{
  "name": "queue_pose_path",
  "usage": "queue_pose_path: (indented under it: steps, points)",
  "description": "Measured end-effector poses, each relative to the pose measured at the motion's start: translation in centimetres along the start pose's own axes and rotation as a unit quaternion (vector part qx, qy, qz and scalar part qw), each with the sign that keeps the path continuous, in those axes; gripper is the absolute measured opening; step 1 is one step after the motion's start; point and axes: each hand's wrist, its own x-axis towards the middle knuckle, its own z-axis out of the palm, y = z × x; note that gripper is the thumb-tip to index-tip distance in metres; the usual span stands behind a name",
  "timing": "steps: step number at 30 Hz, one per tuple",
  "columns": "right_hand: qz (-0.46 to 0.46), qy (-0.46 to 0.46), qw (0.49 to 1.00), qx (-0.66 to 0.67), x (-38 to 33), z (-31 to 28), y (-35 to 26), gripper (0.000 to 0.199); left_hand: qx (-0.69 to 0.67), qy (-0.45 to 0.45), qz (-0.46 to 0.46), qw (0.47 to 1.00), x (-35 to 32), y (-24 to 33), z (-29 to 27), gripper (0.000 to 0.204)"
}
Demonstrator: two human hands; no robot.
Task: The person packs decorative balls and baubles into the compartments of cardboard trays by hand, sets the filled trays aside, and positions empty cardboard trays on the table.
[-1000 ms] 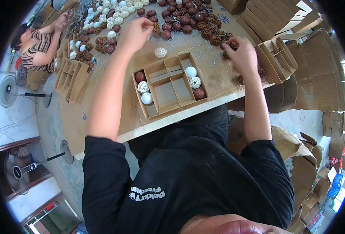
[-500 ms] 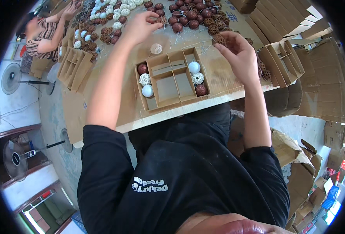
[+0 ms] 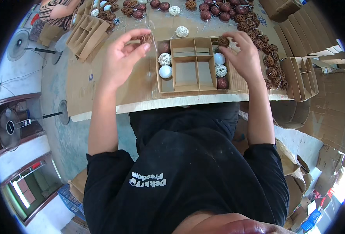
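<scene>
A small brown woven rattan ball (image 3: pixel 146 38) is pinched between the thumb and fingertips of the left hand (image 3: pixel 122 58), which is raised above the bare cardboard-covered table (image 3: pixel 102 99), just left of the shallow brown cardboard tray with dividers (image 3: pixel 192 64). The remaining fingers of that hand are loosely curled, and a thin pale hanging string (image 3: pixel 153 41) trails from the ball. The right hand (image 3: pixel 245 58) is curved over the tray's far right corner, where a second brown woven ball (image 3: pixel 223 41) is gripped at its fingertips; the fingers are half closed around it.

In the tray's left column a dark red ball (image 3: pixel 164 47), a cream woven ball (image 3: pixel 164 59) and a glossy white ball (image 3: pixel 165 71) are already seated; in the right column a white ball (image 3: pixel 219 58), a cream woven ball (image 3: pixel 220 70) and a dark red ball (image 3: pixel 222 82) are seated. The centre compartments are seen bare.

The risks are judged as follows: the light ball could be dropped from so shallow a pinch and could roll off the near table edge; the string could be snagged on a divider or tangled with a neighbouring ball; a divider could be bent if a ball is pressed in off-centre.

The tray's long axis is judged to run left to right, parallel with the table's near edge, its open face upward. The balls have no long axis; only the string gives a direction, downward from the left-hand ball.

A loose cream ball (image 3: pixel 182 31) lies just beyond the tray, with a heap of brown balls (image 3: pixel 234 13) farther back.
</scene>
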Motion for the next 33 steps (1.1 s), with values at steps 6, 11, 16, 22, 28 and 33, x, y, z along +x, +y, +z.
queue_pose_path:
  steps: [6,11,16,22,28,33]
  points:
    - [-0.036,-0.010,0.999,0.012,-0.2,1.0,0.2,0.024,0.113,-0.027,-0.021,0.993,-5.2,0.0,1.8,0.039]
    - [0.001,-0.073,0.997,0.032,-0.2,1.8,1.0,0.022,0.217,-0.021,-0.054,0.974,-7.3,0.4,3.7,0.035]
    - [0.057,-0.013,0.995,0.079,-1.1,2.3,0.8,0.024,0.293,-0.023,0.023,0.955,-7.7,0.3,4.4,0.027]
    - [0.101,0.117,0.981,0.113,-3.5,3.1,1.1,0.019,0.291,-0.015,0.052,0.955,-7.7,-1.0,5.9,0.029]
    - [0.163,0.143,0.966,0.138,-4.8,4.0,2.3,0.020,0.041,-0.035,-0.048,0.997,-7.6,1.6,3.9,0.022]
    - [0.178,0.124,0.966,0.143,-4.8,4.1,2.3,0.022,-0.016,-0.031,-0.134,0.990,-7.0,2.0,2.4,0.021]
